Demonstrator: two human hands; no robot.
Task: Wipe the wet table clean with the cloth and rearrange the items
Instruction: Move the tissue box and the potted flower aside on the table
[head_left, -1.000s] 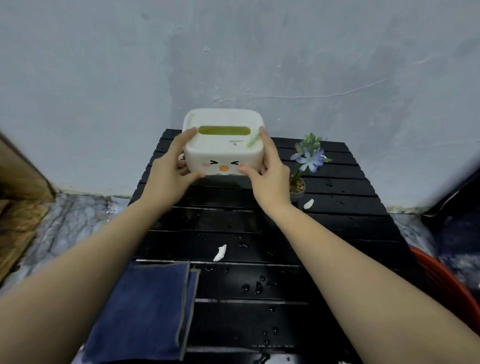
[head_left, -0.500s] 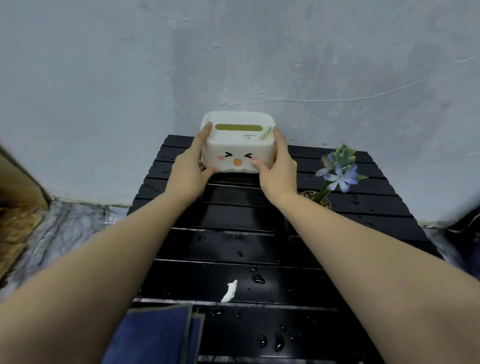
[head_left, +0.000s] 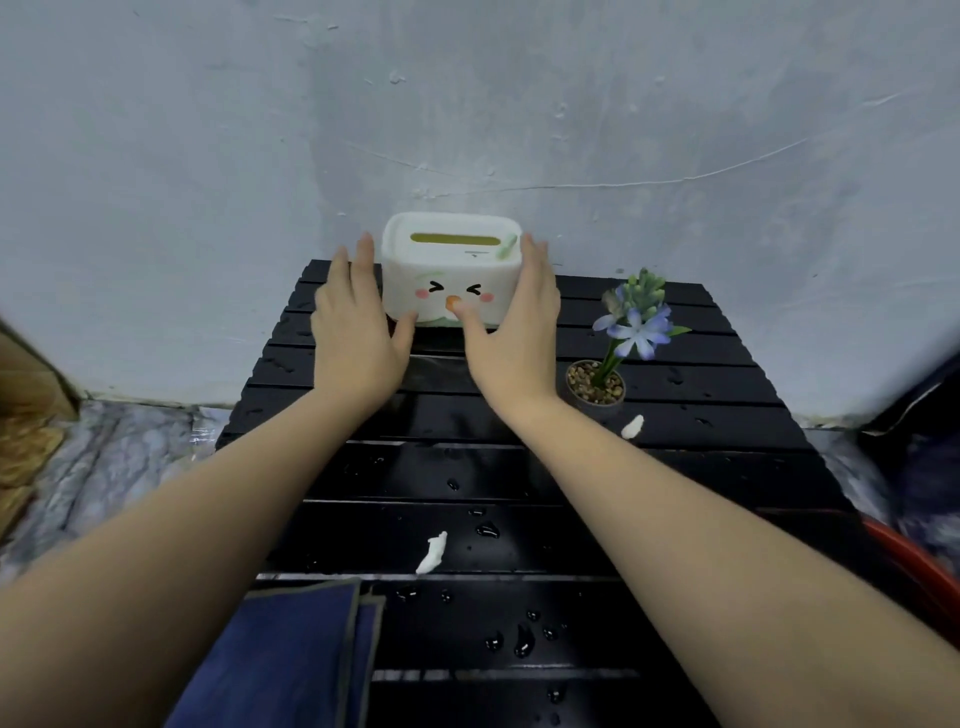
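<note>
A white tissue box with a cartoon face stands at the far edge of the black slatted table, against the wall. My left hand is at its left side with straight, spread fingers and the thumb near the bottom front. My right hand lies flat along its right side, thumb across the face. A folded dark blue cloth lies at the near left edge. Water drops dot the near slats.
A small pot with a blue flower stands right of the box. Two white scraps lie on the table, one in the middle and one by the pot. A red basin rim shows at the right. A grey wall rises behind.
The box has moved away from me to the table's far edge and now rests there. Both hands have loosened, and their fingers have straightened beside it.
</note>
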